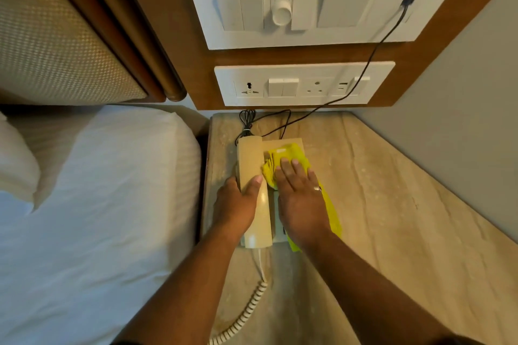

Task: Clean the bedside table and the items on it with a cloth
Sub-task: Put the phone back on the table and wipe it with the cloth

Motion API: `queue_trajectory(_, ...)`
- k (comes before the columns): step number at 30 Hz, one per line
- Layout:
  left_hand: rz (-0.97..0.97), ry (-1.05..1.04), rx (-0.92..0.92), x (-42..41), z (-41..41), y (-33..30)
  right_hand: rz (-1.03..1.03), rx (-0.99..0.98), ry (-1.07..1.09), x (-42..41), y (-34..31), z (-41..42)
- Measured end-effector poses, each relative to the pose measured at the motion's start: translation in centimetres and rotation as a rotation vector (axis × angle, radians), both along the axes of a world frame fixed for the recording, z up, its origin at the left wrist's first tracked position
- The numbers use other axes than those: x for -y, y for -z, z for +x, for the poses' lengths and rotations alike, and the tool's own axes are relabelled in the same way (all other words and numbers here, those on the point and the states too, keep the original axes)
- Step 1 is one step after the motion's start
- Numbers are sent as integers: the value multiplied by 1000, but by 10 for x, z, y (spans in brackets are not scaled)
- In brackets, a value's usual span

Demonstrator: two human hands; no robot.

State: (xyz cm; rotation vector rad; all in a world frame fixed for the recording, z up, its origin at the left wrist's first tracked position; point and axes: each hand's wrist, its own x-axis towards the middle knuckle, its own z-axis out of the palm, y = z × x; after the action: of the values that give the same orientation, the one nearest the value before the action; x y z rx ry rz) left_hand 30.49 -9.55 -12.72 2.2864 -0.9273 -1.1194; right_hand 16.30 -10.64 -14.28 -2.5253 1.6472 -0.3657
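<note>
A beige telephone stands at the back left of the marble-topped bedside table [392, 204]. Its handset [251, 159] lies along the left side of the phone base [291, 143]. My left hand [236, 206] wraps around the middle of the handset, thumb across its top. A yellow cloth [283, 155] is spread over the keypad side of the base. My right hand [301, 202] lies flat on the cloth with fingers spread, pressing it down. The keypad is mostly hidden under cloth and hand.
A coiled white cord [246, 311] runs from the handset toward the table's front edge. A black cable [372, 56] goes from the wall socket panel [302, 84] down behind the phone. A bed with white pillows [106, 176] adjoins the table's left side; a grey wall [448, 106] bounds the right.
</note>
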Motion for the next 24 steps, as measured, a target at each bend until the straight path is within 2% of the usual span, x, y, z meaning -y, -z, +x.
queue_trajectory(6, -9, 33, 1, -4, 0, 3, 89, 145, -22, -27, 2, -11)
queue_trajectory(8, -3, 40, -2, -5, -1, 3, 128, 240, 57, -7, -7, -4)
queue_trajectory(10, -8, 46, -18, -5, -3, 3, 150, 427, 211, 29, -25, 5)
queue_trajectory(12, -39, 36, -87, -5, -1, 2, 183, 504, 145, 59, -38, 24)
queue_trajectory(15, -119, 13, -288, -16, 6, -4, 265, 284, -246, 65, -33, 52)
queue_trajectory(16, -138, 25, -373, -23, 9, -6, 260, 239, -300, 63, -29, 54)
queue_trajectory(20, -129, 69, -529, -41, 20, 3, 204, 249, -286, 48, -23, 45)
queue_trajectory(24, -134, 17, -606, -43, 27, 6, 184, 209, -399, -3, -21, 26)
